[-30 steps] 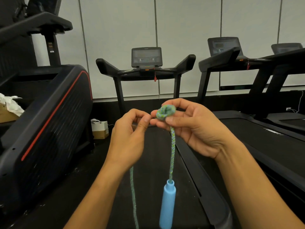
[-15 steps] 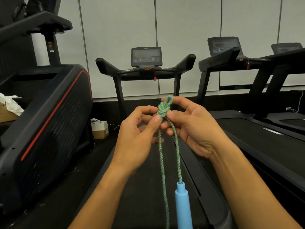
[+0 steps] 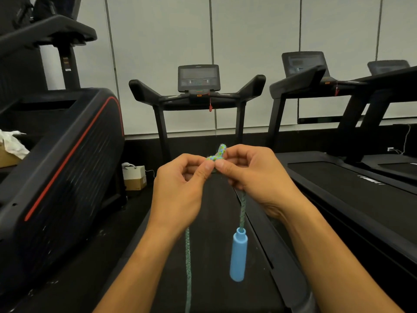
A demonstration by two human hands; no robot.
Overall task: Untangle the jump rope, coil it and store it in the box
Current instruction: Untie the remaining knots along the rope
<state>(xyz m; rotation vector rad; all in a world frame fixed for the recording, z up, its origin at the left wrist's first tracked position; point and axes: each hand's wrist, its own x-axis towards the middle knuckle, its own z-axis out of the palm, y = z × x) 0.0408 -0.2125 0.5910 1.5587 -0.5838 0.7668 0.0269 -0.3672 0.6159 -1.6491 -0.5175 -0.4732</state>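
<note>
Since the earlier frame we see the blue handle (image 3: 238, 256) has swung right; both strands now hang apart over the treadmill belt (image 3: 216, 290). Left hand (image 3: 180, 188) and right hand (image 3: 255, 177) each pinch the jump rope knot (image 3: 217, 154), fingertips curled tight. Knot not yet loosened; untangling barely started, no box identified.

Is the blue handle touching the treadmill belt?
Cannot tell. The head view shows the blue handle hanging on the rope, but not whether a gap separates it from the treadmill belt.
</note>
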